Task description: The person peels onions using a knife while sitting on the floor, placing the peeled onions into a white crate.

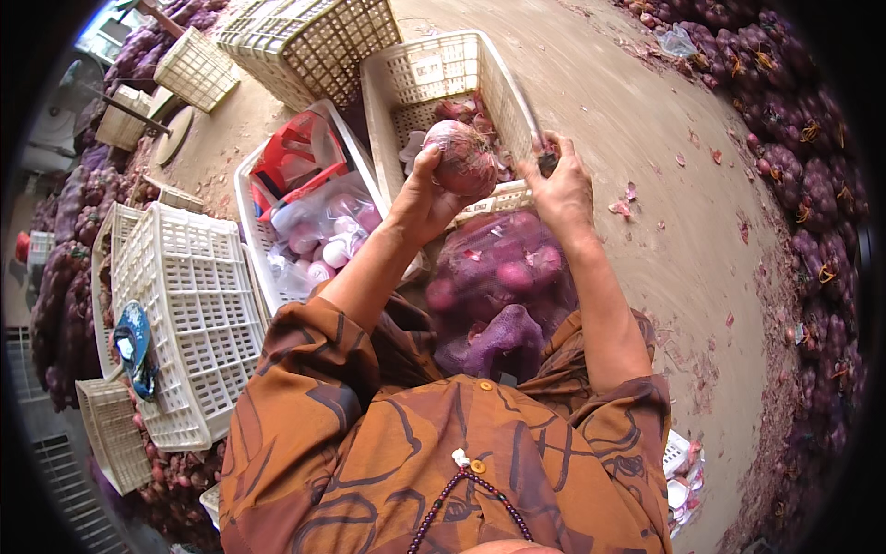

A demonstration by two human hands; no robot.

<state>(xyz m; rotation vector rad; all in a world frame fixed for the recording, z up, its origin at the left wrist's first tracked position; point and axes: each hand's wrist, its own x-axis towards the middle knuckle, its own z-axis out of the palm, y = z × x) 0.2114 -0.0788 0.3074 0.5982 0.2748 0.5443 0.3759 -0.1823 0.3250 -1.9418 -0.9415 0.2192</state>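
Note:
A large red onion [459, 161] with dry, papery skin and roots rests in my left hand [423, 190], held above a white plastic crate [387, 76]. Loose onion skins [465, 109] lie at the bottom of that crate. My right hand [564, 183] grips a knife [536, 131] by its dark handle, beside the crate's near right corner. The thin blade points away from me, apart from the onion. Between my knees sits a purple mesh bag [502, 256] of red onions, its mouth bunched towards me.
To the left, a white crate [243, 183] holds peeled onions [332, 242] in clear plastic and a red bag [301, 156]. Upturned crates [187, 325] stand farther left, one with a blue item [135, 346] on it. Stacked onion sacks [810, 173] line the right side; skin scraps litter the floor [644, 173].

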